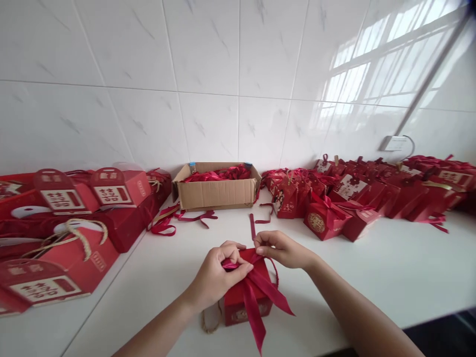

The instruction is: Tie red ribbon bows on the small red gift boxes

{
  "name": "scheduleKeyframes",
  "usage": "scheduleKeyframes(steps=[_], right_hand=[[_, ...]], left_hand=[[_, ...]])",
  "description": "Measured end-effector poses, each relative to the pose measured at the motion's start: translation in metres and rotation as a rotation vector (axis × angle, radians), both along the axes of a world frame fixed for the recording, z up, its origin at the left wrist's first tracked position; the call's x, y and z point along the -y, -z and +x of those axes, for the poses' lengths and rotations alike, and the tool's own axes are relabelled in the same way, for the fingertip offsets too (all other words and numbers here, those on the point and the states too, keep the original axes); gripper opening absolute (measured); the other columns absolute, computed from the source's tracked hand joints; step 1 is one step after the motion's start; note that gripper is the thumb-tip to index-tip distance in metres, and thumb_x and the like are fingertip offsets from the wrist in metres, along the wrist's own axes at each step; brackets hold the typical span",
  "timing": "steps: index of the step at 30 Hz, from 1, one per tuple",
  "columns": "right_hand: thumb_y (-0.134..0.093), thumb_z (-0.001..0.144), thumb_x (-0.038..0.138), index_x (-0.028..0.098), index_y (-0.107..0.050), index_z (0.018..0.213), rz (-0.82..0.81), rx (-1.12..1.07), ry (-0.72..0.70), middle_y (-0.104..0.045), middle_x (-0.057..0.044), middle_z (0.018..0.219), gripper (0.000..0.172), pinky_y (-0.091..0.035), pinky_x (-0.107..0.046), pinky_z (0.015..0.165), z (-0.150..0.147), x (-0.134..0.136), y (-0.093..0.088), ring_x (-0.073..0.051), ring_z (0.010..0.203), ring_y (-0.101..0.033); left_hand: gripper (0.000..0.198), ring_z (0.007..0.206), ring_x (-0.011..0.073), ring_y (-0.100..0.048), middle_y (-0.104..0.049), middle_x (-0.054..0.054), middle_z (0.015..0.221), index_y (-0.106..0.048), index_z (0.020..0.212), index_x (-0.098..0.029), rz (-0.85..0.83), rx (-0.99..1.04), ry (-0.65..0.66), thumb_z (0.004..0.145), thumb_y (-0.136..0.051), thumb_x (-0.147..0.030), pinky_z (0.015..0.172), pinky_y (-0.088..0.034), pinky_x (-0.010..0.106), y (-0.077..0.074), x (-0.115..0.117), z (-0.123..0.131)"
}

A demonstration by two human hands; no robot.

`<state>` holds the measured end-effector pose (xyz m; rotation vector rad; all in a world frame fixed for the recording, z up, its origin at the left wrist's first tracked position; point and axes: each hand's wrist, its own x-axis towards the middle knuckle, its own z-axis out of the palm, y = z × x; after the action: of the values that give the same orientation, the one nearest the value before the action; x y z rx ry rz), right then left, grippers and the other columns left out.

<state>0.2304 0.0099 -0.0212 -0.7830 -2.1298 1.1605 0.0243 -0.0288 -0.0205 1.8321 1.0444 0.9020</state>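
A small red gift box [247, 300] with a gold emblem on its front stands on the white table before me. Dark red satin ribbon [256, 297] lies across its top, and two long tails hang down over the front. My left hand [219, 267] pinches the ribbon at the knot, over the left of the lid. On the far right side of the lid, my right hand [280, 248] pinches a loop of the same ribbon between thumb and fingers. The knot itself is partly hidden behind my left fingers. A beige cord [211, 325] rests beside the box's left side.
An open cardboard carton [217, 193] full of red ribbon stands against the tiled wall. Loose ribbon pieces [199, 217] lie before it. Larger red boxes with handles [89, 258] crowd the left; many small red boxes [327, 218] fill the back right of the table [390, 277].
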Motion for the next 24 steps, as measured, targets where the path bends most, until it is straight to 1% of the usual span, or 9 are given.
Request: scheduleKeyframes(steps=[5,7,10,12,14,19,24], right_hand=[[-0.056,0.085,0.041,0.015,-0.051,0.080,-0.110,-0.123,-0.079,-0.043,0.004,0.066,0.027,-0.033,-0.022,0.057,0.001,-0.009,0.003,-0.008,0.059,-0.036],[-0.058,0.084,0.040,0.015,-0.051,0.082,-0.136,-0.164,-0.094,-0.044,0.004,0.068,0.027,-0.034,-0.022,0.059,0.002,-0.013,0.007,-0.008,0.061,-0.038],[-0.060,0.082,0.039,0.014,-0.053,0.083,-0.151,-0.206,-0.117,-0.047,0.003,0.070,0.026,-0.036,-0.022,0.061,0.003,-0.015,0.011,-0.008,0.063,-0.041],[-0.062,0.081,0.040,0.014,-0.054,0.083,-0.160,-0.230,-0.116,-0.050,0.003,0.071,0.027,-0.038,-0.022,0.062,0.003,-0.016,0.014,-0.008,0.064,-0.044],[-0.064,0.079,0.041,0.014,-0.055,0.083,-0.171,-0.253,-0.103,-0.053,0.002,0.072,0.028,-0.039,-0.023,0.064,0.003,-0.016,0.015,-0.008,0.065,-0.047],[-0.071,0.073,0.037,0.015,-0.056,0.084,-0.164,-0.301,-0.093,-0.057,0.002,0.073,0.029,-0.041,-0.023,0.063,0.004,-0.016,0.016,-0.008,0.066,-0.052],[-0.074,0.069,0.037,0.015,-0.056,0.085,-0.144,-0.313,-0.092,-0.057,0.003,0.071,0.032,-0.042,-0.023,0.061,0.004,-0.014,0.015,-0.008,0.063,-0.052]], left_hand=[[0.040,0.117,0.0246,-0.050,-0.066,0.002,0.072,-0.027,0.058,-0.022,0.015,-0.059,-0.035,0.077,-0.059,-0.035,0.092,-0.041,0.035,0.005,-0.009,-0.001],[0.037,0.119,0.0260,-0.049,-0.067,0.003,0.076,-0.033,0.057,-0.022,0.016,-0.090,-0.045,0.076,-0.060,-0.039,0.093,-0.041,0.036,0.009,-0.013,-0.001],[0.029,0.121,0.0282,-0.047,-0.068,0.003,0.083,-0.050,0.060,-0.023,0.025,-0.141,-0.068,0.074,-0.062,-0.045,0.095,-0.040,0.039,0.013,-0.017,-0.002],[0.027,0.121,0.0284,-0.048,-0.067,0.003,0.081,-0.054,0.062,-0.024,0.037,-0.158,-0.076,0.073,-0.062,-0.047,0.095,-0.040,0.038,0.014,-0.017,-0.002],[0.028,0.119,0.0273,-0.049,-0.066,0.002,0.077,-0.053,0.061,-0.024,0.056,-0.162,-0.076,0.074,-0.062,-0.048,0.095,-0.041,0.036,0.014,-0.016,-0.003],[0.037,0.116,0.0239,-0.051,-0.065,0.000,0.077,-0.039,0.056,-0.022,0.095,-0.123,-0.063,0.075,-0.062,-0.045,0.092,-0.043,0.030,0.014,-0.015,-0.003],[0.031,0.115,0.0223,-0.052,-0.064,0.000,0.079,-0.044,0.060,-0.023,0.085,-0.108,-0.060,0.076,-0.062,-0.043,0.091,-0.043,0.028,0.013,-0.013,-0.003]])
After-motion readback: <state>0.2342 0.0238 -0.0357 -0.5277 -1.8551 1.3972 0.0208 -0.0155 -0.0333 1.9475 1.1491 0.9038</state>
